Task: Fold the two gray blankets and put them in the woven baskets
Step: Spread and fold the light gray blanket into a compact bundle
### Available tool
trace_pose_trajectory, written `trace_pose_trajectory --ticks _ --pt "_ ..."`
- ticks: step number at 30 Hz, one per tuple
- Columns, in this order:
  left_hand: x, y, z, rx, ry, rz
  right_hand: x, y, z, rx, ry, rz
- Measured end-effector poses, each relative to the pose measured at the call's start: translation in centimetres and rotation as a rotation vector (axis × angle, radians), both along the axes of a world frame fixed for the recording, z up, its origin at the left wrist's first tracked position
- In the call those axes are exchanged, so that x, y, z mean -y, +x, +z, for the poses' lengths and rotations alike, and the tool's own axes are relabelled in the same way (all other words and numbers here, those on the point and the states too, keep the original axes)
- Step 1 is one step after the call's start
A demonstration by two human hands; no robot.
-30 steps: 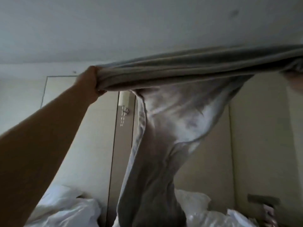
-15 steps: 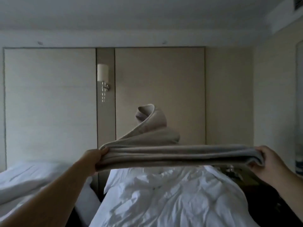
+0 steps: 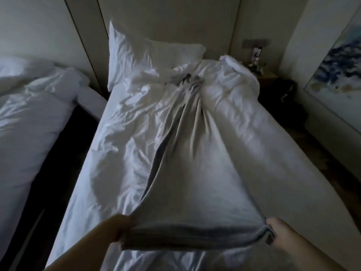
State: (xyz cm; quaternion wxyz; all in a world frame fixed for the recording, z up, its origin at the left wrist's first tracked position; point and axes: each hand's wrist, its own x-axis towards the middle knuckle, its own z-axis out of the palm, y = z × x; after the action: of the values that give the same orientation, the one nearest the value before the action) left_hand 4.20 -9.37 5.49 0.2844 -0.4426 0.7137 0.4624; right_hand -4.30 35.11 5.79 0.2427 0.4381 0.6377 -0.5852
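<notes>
A gray blanket lies stretched along the white bed, wide near me and bunched into a narrow twist at its far end by the pillow. My left hand grips its near left corner. My right hand grips its near right corner. The near edge is doubled over between my hands and held just above the sheets. No second blanket or woven basket is in view.
A white pillow leans at the head of the bed. A second white bed stands to the left across a dark gap. A dark nightstand with small items sits at the back right. A framed picture leans on the right.
My hands swung the blanket from overhead down to the bed. It now lies flung out along the mattress, and my view has tipped from the wall down onto the bed.
</notes>
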Motion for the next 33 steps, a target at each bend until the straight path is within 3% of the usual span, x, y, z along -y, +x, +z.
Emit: trace_pose_trajectory --ticks 3,7,11,13,17,19,23,25,28,33 --pt "-2.1 3.3 -2.5 0.054 -0.007 -0.051 0.3 5.5 -4.0 0.118 -0.037 -0.085" --pt "-2.8 4.8 -3.7 0.015 0.007 0.213 1.8 8.0 -3.7 0.118 -0.163 -0.216" --pt "-1.8 2.5 -1.5 -0.007 0.163 0.387 3.6 5.1 0.6 0.054 -0.214 -0.021" --pt "-1.0 0.2 0.7 -0.140 0.244 0.404 4.5 2.7 3.8 -0.082 -0.241 -0.022" --pt "1.1 -2.3 3.9 -0.558 0.476 0.551 3.6 -0.8 9.5 -0.618 -0.212 -0.313" --pt "1.8 -1.7 3.2 -0.662 0.480 0.605 2.7 0.1 9.5 -0.657 -0.260 -0.337" --pt "2.0 2.9 -2.1 -0.405 0.133 0.580 3.1 5.0 4.1 -0.337 -0.170 -0.226" --pt "1.8 5.7 -4.4 -0.269 0.072 0.545 2.9 7.6 0.8 -0.188 -0.125 -0.249" --pt "1.6 8.3 -6.7 -0.128 0.090 0.451 2.0 10.5 -2.8 -0.119 -0.046 -0.284" --pt "1.0 8.4 -8.6 0.119 0.329 0.266 2.8 11.7 -4.5 -0.038 -0.069 -0.302"
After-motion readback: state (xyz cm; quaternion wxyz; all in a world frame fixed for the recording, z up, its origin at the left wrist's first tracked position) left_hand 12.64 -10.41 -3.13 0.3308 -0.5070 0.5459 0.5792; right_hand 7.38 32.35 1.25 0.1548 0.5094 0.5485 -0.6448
